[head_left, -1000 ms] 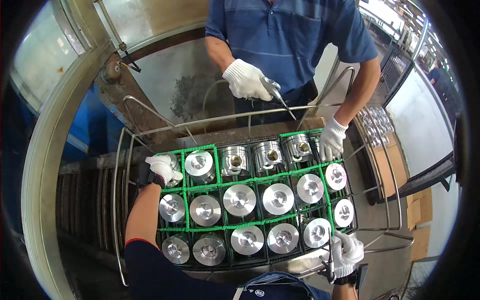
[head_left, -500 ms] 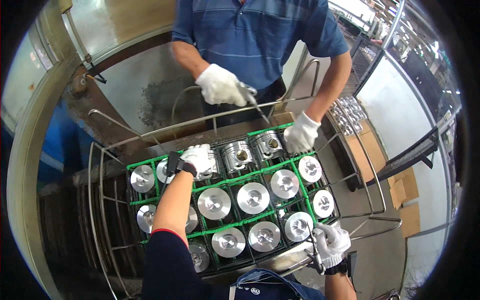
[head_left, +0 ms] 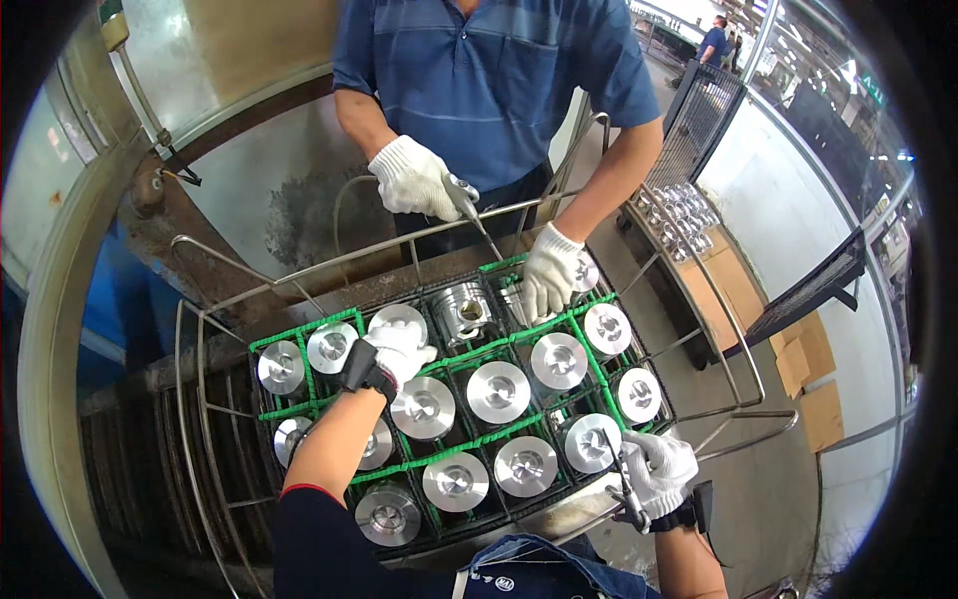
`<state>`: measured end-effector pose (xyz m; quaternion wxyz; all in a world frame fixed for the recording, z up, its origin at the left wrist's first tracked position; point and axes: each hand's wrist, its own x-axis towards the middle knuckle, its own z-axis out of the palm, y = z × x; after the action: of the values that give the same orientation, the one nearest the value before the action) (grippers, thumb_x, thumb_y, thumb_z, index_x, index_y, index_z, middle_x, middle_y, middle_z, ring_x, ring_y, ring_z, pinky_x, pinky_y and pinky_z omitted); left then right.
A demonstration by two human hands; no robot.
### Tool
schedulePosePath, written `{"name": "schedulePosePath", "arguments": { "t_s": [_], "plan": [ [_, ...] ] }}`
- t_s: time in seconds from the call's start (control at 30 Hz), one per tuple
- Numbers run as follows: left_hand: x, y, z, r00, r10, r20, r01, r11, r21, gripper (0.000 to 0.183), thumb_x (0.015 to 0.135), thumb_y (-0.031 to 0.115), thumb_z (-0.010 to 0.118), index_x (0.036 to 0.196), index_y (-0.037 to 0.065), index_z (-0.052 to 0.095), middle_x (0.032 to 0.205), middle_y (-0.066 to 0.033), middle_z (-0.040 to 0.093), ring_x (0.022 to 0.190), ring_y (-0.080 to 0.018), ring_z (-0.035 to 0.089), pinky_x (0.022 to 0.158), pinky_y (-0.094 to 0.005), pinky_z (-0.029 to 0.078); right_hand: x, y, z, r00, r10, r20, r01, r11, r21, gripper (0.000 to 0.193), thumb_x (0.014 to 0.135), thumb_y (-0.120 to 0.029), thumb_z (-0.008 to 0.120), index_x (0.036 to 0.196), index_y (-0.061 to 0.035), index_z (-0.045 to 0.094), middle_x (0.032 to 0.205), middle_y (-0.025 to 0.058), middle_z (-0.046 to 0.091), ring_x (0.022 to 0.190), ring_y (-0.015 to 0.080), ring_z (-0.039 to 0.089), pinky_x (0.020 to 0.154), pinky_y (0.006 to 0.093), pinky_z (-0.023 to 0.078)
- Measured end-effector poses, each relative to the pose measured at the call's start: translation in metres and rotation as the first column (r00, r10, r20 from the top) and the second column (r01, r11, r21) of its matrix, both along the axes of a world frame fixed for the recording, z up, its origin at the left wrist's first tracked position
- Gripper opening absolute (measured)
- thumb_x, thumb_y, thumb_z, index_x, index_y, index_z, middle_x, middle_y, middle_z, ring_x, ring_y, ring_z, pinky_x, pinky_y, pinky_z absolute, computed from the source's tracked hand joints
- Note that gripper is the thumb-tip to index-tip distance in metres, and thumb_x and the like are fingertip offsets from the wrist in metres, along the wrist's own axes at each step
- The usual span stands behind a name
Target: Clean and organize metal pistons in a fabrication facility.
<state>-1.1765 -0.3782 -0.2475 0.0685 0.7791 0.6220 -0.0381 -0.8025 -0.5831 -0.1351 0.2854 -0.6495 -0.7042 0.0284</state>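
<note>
Fifteen or so machined metal pistons sit crown-up in a green plastic grid tray (head_left: pixel 469 357), one per square cell, inside a bent steel-wire basket (head_left: pixel 200 399) on a grimy workbench. Crowns are round, bright, turned smooth with a shallow centre dish; long axes run vertical, tops facing the camera. Wearer's left hand (head_left: pixel 397 351), white knit cotton glove with a black wrist strap, rests fingers-down on the piston (head_left: pixel 397 319) in the back row, second cell from the left, fingers curled over its crown; whether it's actually clamped I can't tell. Wearer's right hand (head_left: pixel 661 469), same glove, is closed around a slim dark tool (head_left: pixel 627 484) at the basket's near right corner, just beside the front-right piston (head_left: pixel 592 442); tool runs roughly upright, tip toward the tray. Across the basket a co-worker in a blue striped polo: one gloved hand (head_left: pixel 414 180) grips a thin metal air nozzle (head_left: pixel 474 212) with hose, nozzle angled down toward the back row. Their other gloved hand (head_left: pixel 549 275) wraps a piston in the back row. Next to it one piston (head_left: pixel 464 309) is tipped, ringed skirt and grooves visible, axis leaning toward the co-worker.
</note>
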Motion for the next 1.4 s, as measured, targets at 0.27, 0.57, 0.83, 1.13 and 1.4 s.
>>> {"name": "schedulePosePath", "arguments": {
  "t_s": [0.27,0.57,0.83,1.13,1.4],
  "plan": [
    [0.088,-0.055,0.114,0.987,-0.036,0.155,0.044,0.998,-0.049,0.045,0.083,0.049,0.054,0.100,0.008,0.065,0.103,-0.0166,0.067,0.098,-0.0357,0.063,0.083,-0.0508,0.050,0.001,-0.011,0.015,0.999,-0.001,-0.036,-0.002,0.998,-0.068,0.014,0.080,-0.014,0.064,0.089,-0.0090,0.073,0.073,0.0143,0.068,0.068,0.0308,0.068,0.066,0.0397,0.054],
    [0.152,-0.203,0.193,0.970,-0.224,0.098,0.229,0.972,-0.046,0.058,0.083,0.061,0.053,0.090,0.006,0.068,0.085,-0.0180,0.069,0.079,-0.0358,0.068,0.073,-0.0456,0.053,0.061,-0.028,0.025,0.752,0.624,-0.210,-0.651,0.754,-0.089,0.090,0.070,-0.062,0.074,0.129,0.0023,0.052,0.115,0.0200,0.063,0.102,0.0349,0.063,0.087,0.0388,0.052],
    [0.158,-0.311,0.149,0.966,0.205,0.159,-0.145,0.934,-0.325,0.063,0.090,0.065,0.045,0.107,0.009,0.068,0.100,-0.0198,0.069,0.094,-0.0368,0.066,0.082,-0.0431,0.051,0.055,-0.031,-0.031,0.730,0.656,0.191,-0.682,0.717,0.144,0.043,0.068,-0.023,0.060,0.108,-0.0105,0.067,0.093,0.0070,0.065,0.087,0.0267,0.062,0.088,0.0421,0.046],
    [0.039,-0.437,0.138,0.568,0.301,0.766,-0.823,0.180,0.539,0.022,0.093,0.017,0.066,0.104,-0.002,0.063,0.101,-0.0105,0.066,0.091,-0.0182,0.060,0.085,-0.0315,0.050,0.144,-0.136,-0.095,0.268,0.309,-0.912,-0.950,0.239,-0.199,0.038,0.091,-0.017,0.063,0.128,-0.0095,0.059,0.120,0.0071,0.065,0.105,0.0210,0.064,0.087,0.0345,0.053],
    [-0.143,-0.454,0.153,0.076,0.694,0.716,-0.961,0.242,-0.132,0.068,0.092,0.057,0.054,0.124,-0.004,0.055,0.116,-0.0159,0.061,0.105,-0.0253,0.054,0.100,-0.0402,0.038,0.206,-0.100,-0.126,0.836,-0.269,-0.478,-0.036,0.843,-0.537,0.053,0.087,-0.028,0.068,0.136,-0.0133,0.053,0.124,0.0142,0.063,0.109,0.0187,0.060,0.091,0.0308,0.049]
  ]
}}
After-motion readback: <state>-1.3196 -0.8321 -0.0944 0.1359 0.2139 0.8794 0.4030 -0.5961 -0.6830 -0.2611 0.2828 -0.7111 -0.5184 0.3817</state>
